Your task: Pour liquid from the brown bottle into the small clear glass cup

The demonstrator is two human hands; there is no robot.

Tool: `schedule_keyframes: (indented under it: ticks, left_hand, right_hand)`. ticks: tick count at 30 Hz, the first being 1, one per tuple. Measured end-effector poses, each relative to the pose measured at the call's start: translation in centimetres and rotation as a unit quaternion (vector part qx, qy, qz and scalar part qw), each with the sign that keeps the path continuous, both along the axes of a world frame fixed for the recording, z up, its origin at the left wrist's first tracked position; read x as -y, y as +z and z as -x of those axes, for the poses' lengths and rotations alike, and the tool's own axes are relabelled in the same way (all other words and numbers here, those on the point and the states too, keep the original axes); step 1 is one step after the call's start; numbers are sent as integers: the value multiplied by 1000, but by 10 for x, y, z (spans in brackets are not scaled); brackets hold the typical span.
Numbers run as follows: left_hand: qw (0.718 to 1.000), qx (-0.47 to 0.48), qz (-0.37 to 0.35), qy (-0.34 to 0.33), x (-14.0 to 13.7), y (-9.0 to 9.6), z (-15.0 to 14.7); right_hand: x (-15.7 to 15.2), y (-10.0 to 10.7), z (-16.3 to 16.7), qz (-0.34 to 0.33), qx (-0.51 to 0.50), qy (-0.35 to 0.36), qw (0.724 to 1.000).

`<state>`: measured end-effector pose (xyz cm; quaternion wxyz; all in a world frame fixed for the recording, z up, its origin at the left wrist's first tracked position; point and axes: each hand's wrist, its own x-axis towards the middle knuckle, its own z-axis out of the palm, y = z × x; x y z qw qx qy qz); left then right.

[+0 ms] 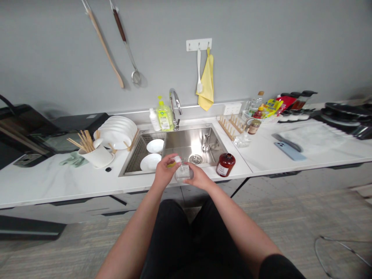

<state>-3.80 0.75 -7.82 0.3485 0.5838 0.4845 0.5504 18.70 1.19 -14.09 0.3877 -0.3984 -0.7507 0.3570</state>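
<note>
Over the sink's front edge, my right hand point(199, 176) is wrapped round a square clear glass bottle point(183, 173). A small translucent stopper point(178, 159) is pinched in the fingers of my left hand point(166, 169), just above the bottle's mouth; whether the two touch I cannot tell. To the right of my right hand, a brown bottle point(225, 165) with a white label and an uncapped-looking neck stands upright on the counter. Behind my hands lies the steel sink point(186, 139), and white bowls point(155, 145) sit in its left side.
A chrome faucet point(174, 108) and yellow-green soap bottle point(164, 116) stand behind the sink. Stacked white plates point(117, 130) and a white pot of chopsticks point(97, 155) are at left. On the right are a wooden rack point(229, 126), a jar point(254, 126) and a blue phone point(290, 151).
</note>
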Motion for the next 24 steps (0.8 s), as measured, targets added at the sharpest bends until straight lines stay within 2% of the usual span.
schedule_keyframes:
  ticks: [5, 24]
  left_hand:
    - [1000, 19, 9, -8, 1, -1, 1]
    - [1000, -19, -19, 13, 8, 1, -4]
  right_hand:
    - [0, -1, 0, -1, 4, 2, 1000]
    - [1, 2, -1, -1, 1, -1, 1000]
